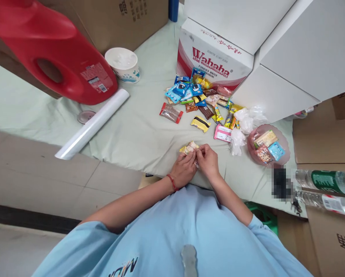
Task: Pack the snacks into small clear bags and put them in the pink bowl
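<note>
Close to the table's front edge, my left hand (184,168) and my right hand (208,161) meet over a small yellow-and-clear snack packet (189,147). The left fingers press on it from the near side, and the right thumb and fingers pinch its right part. A bit of clear plastic shows below the fingertips; whether the wrapper is torn is hidden. Beyond the hands lie a yellow packet with a black band (200,124), a pink-and-white packet (223,133), a brown-and-red packet (171,112) and a pile of small wrapped snacks (186,92).
On the right, a pink translucent bowl (287,148) holds several packets, beside crumpled clear bags (237,141) and two bottles (328,182). A Wahaha carton (212,57) stands behind the pile. Leftward are a white roll (93,125), a paper cup (126,73) and a red jug (74,50).
</note>
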Action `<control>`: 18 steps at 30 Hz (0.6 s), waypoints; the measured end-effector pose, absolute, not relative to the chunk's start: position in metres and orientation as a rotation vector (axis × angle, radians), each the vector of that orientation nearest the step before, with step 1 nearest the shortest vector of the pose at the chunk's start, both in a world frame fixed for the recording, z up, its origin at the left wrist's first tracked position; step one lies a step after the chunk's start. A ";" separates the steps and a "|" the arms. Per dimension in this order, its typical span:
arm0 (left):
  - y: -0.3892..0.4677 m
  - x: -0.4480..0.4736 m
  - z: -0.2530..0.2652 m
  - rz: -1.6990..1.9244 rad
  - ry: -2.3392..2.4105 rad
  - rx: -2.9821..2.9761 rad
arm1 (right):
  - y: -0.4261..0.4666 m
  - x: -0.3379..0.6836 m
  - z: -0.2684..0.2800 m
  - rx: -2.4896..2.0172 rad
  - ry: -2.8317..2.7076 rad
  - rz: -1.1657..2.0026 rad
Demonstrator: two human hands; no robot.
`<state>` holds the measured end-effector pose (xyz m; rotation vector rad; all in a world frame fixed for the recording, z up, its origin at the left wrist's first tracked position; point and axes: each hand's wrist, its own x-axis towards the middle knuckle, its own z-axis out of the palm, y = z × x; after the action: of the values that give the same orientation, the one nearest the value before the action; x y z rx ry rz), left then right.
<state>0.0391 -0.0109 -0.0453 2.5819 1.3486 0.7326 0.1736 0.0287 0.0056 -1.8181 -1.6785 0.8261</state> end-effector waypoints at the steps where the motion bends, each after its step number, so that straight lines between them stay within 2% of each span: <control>1: -0.010 0.036 -0.045 0.766 1.311 2.552 | 0.029 0.170 0.006 -1.827 -1.758 0.760; 5: -0.006 0.021 -0.044 0.972 1.144 2.237 | 0.022 0.166 0.009 -1.702 -2.009 0.602; 11: -0.011 0.005 -0.045 1.264 0.987 1.455 | 0.014 0.171 0.006 -1.479 -2.278 0.493; 14: -0.011 0.004 -0.043 1.382 1.103 1.170 | 0.012 0.171 0.003 -1.466 -2.448 0.425; 18: -0.007 0.003 -0.040 1.351 1.321 1.137 | 0.017 0.166 0.003 -1.514 -2.542 0.344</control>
<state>0.0030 -0.0068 -0.0398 1.1371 1.3210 1.3506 0.1662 0.0173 0.0025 -1.5135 -2.5417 0.3435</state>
